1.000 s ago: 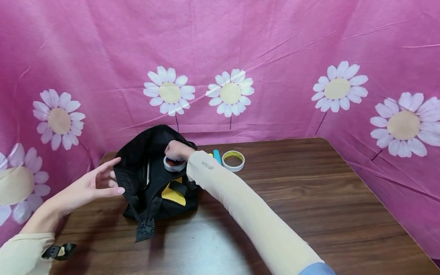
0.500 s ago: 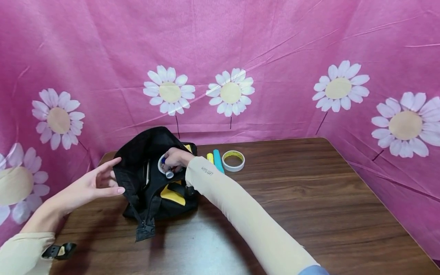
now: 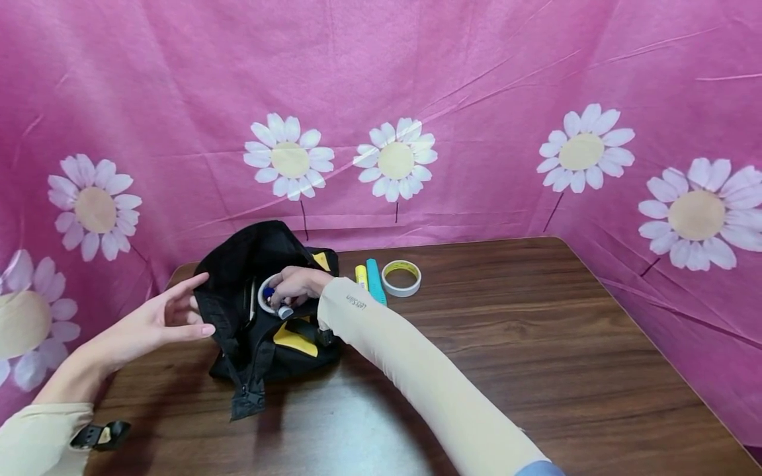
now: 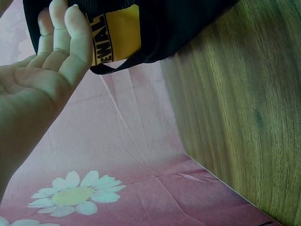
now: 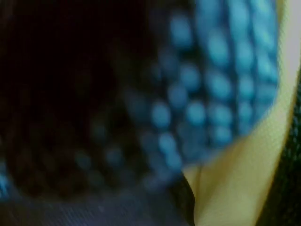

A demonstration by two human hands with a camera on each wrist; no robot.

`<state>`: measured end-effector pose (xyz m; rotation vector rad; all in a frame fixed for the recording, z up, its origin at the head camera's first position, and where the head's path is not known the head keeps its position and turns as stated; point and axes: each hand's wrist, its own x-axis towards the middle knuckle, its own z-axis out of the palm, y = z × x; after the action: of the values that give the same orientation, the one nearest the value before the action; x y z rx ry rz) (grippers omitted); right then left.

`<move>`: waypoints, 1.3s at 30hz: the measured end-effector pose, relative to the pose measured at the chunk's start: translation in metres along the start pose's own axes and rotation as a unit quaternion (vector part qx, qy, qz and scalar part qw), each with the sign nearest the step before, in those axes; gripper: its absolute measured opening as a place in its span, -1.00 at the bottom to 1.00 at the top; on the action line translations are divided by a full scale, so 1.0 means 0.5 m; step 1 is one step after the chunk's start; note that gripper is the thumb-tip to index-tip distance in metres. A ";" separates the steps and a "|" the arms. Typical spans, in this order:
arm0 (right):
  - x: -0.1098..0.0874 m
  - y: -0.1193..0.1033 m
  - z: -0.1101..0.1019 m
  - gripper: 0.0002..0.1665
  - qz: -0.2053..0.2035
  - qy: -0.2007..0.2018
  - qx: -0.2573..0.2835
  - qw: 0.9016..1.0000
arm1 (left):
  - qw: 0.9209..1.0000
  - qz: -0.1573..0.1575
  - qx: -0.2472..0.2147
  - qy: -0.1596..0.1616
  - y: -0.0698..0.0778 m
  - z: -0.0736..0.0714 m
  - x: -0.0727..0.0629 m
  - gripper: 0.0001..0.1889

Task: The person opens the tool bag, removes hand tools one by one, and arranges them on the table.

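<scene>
A black bag (image 3: 229, 337) with yellow patches lies with its mouth wide at the left of the table. My left hand (image 3: 167, 314) touches its left rim, thumb and index finger spread apart; in the left wrist view the fingers of my left hand (image 4: 59, 47) lie against the bag's side beside a yellow label (image 4: 123, 35). Inside the bag mouth, my right hand (image 3: 297, 284) holds a white roll of tape (image 3: 262, 301) with curled fingers. A small blue and white piece (image 3: 286, 313) shows at those fingers, its kind unclear. The right wrist view is dark and blurred.
Right of the bag lie a yellow marker-like stick (image 3: 361, 274), a teal stick-shaped item (image 3: 374, 281) and another white tape roll (image 3: 401, 291) on the brown wooden table (image 3: 506, 330). A pink cloth (image 3: 476, 79) with daisies hangs behind. A pale slim item (image 3: 253, 301) shows inside the bag.
My right hand has moved left and slightly down inside the bag, and the roll of tape has shifted left with it. The left hand has kept its place at the rim.
</scene>
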<state>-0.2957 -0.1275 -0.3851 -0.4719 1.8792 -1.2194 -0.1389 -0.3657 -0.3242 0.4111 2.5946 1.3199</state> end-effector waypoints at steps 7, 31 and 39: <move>0.004 0.002 0.010 -0.38 0.010 -0.008 0.027 1.000 | 1.000 -0.009 0.001 -0.002 0.004 0.001 0.002 -0.05; 0.002 -0.005 0.007 -0.27 -0.004 0.011 0.098 0.995 | 1.000 -0.008 0.009 -0.007 0.006 0.003 0.001 -0.05; -0.007 -0.026 0.002 -0.29 -0.009 0.017 0.115 0.993 | 1.000 -0.008 0.010 -0.008 0.003 0.002 0.000 -0.05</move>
<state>-0.2942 -0.1316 -0.3720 -0.3445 1.7372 -1.4433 -0.1385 -0.3638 -0.3235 0.4015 2.5953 1.2801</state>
